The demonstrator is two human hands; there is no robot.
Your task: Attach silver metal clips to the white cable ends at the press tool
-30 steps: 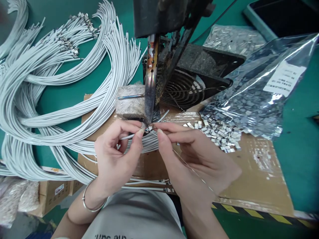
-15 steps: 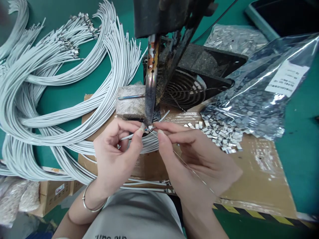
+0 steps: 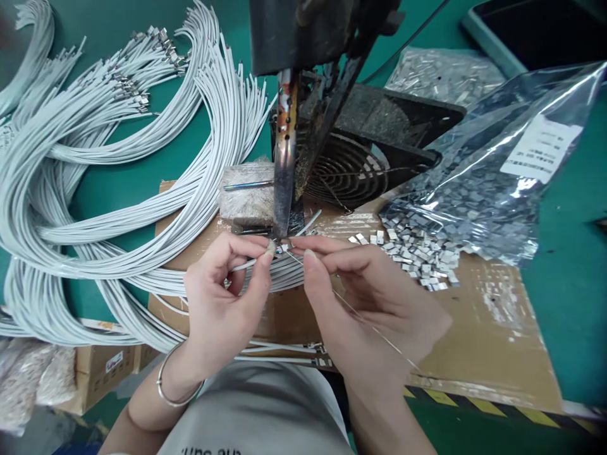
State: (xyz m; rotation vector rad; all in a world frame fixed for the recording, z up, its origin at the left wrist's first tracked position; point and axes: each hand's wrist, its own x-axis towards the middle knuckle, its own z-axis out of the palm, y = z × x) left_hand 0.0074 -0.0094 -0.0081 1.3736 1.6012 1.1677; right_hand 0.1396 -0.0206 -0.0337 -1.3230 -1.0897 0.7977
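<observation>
My left hand [image 3: 232,291] pinches a white cable [image 3: 244,265] close to its end, where a small metal terminal [image 3: 283,248] shows between my fingertips. Between the thumb and fingers of my right hand [image 3: 360,284] runs a thin solder wire [image 3: 374,328]; its tip reaches the terminal and its tail trails down past my wrist. Right above the terminal is the dark lower end of the soldering iron [image 3: 284,183], whose exact contact with it is hard to make out. Several white cables lie under my fingertips.
Large bundles of white cables [image 3: 109,221] fill the left side. Behind the iron stands a black fan [image 3: 351,167], beside a worn block [image 3: 246,193]. Loose metal clips [image 3: 422,259] spill from a clear bag [image 3: 497,183] at right. Cardboard [image 3: 493,354] covers the bench front.
Both hands stay at the iron's tip with nearly the same grip. The view has shifted slightly, and the tail of the solder wire sits a little lower and farther right.
</observation>
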